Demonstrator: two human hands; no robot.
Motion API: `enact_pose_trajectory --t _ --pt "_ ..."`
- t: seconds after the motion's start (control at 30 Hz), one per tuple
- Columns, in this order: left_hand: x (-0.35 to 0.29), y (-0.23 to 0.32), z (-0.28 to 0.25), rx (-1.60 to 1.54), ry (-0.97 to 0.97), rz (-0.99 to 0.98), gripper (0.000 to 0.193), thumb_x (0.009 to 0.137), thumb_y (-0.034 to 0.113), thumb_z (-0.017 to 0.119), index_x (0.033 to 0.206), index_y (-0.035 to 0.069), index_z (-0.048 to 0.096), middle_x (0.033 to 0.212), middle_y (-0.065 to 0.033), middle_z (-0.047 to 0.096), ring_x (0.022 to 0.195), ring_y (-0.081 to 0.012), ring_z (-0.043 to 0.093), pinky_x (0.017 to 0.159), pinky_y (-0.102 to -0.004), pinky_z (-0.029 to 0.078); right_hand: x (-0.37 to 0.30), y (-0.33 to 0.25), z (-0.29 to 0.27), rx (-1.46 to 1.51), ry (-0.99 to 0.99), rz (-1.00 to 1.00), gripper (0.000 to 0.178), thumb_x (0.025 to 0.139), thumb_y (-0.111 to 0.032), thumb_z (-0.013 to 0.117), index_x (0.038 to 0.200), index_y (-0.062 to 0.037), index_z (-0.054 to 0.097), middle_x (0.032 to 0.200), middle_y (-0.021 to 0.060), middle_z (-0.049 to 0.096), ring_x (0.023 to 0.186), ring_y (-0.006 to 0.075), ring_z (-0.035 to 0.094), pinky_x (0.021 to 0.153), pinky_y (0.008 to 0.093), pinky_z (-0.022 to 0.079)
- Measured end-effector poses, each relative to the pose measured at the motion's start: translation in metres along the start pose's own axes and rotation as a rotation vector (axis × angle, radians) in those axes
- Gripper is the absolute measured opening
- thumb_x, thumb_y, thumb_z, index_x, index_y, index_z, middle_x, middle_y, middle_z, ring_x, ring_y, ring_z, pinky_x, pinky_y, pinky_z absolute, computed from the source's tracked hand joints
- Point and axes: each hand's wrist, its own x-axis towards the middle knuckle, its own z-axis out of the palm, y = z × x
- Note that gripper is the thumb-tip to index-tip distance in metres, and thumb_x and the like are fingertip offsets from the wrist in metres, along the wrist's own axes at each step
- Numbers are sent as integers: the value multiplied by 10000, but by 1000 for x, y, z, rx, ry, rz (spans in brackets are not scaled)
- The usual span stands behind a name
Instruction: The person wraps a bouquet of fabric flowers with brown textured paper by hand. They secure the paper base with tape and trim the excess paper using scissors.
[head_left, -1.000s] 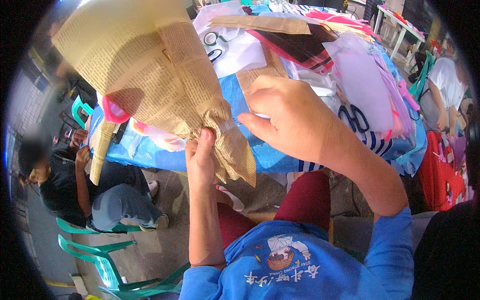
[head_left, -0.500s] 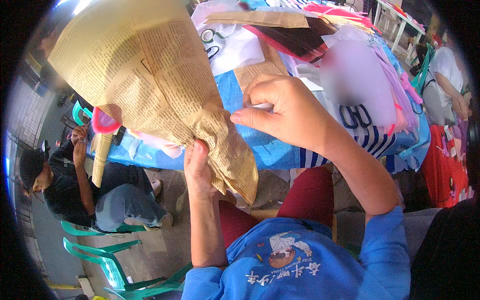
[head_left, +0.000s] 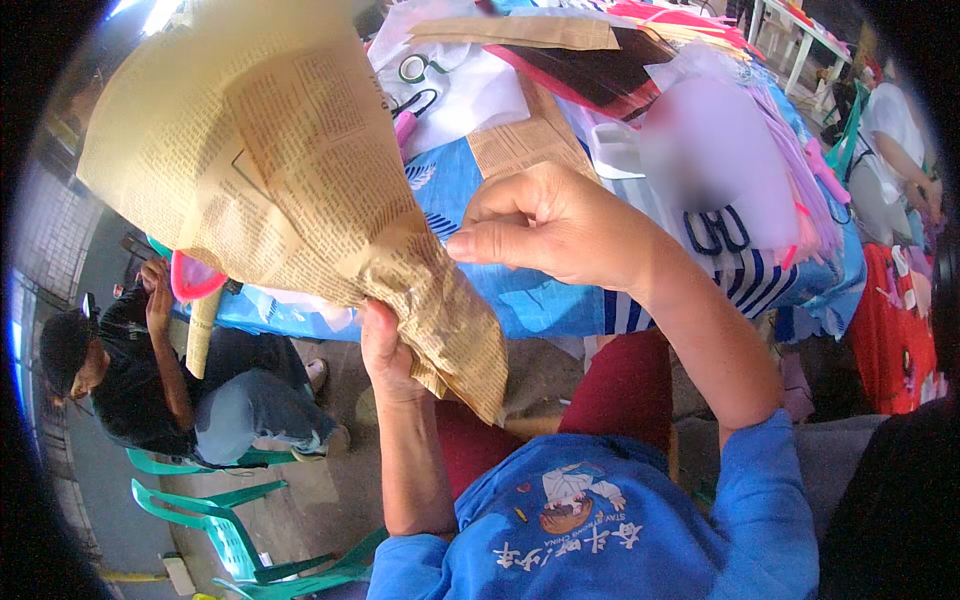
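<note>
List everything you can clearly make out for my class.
Printed paper wrap: 1, tan, upper left
Flat paper pieces: at least 2, tan, upper middle
Translucent sheets: several, whitish, upper middle
Dark sheeting: count unclear, pink-edged, upper middle
Thin stems: many, pink and lilac, upper right
Tape roll: 1, green, upper middle
Looped handles: 1 pair, black, centre-right
Table cover: 1, blue, middle
Plastic chairs: several, green, lower left
People: at least 2, dark and white clothes, both sides
Shirt: 1, blue, lower middle
Left hand: 1, bare, gripping the wrap
Right hand: 1, bare, right of the wrap
</note>
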Motion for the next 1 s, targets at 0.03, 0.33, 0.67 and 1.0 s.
enact_pose_trajectory --t 0.03,0.33,0.67,1.0 --pt "-1 0 -5 -25 -26 -15 812 737 660 456 1219 8 398 1058 -175 525 901 -312 544 756 -415 480 1 0 0 -10 -7 -29 230 792 -210 638 735 11 607 599 0 488 574 54 444 493 230 347" --pt "-4 -2 13 -83 -158 -60 787 697 657 522 1198 56 434 1018 -110 548 858 -275 542 724 -388 460 8 6 6 7 -36 -282 235 795 -178 621 679 21 572 696 79 560 618 149 498 574 273 393" --pt "-4 -8 16 -443 -254 -104 784 692 607 568 1177 5 439 987 -148 563 835 -281 572 686 -384 493 12 8 9 101 -170 -261 210 813 -166 605 705 11 571 741 64 561 696 137 500 647 280 402" --pt "-5 -6 18 -526 -265 -59 827 670 709 490 1175 56 446 912 -109 550 742 -256 530 586 -366 452 10 -15 14 128 -150 -123 229 796 -176 621 684 20 582 660 49 533 629 116 476 590 255 384"
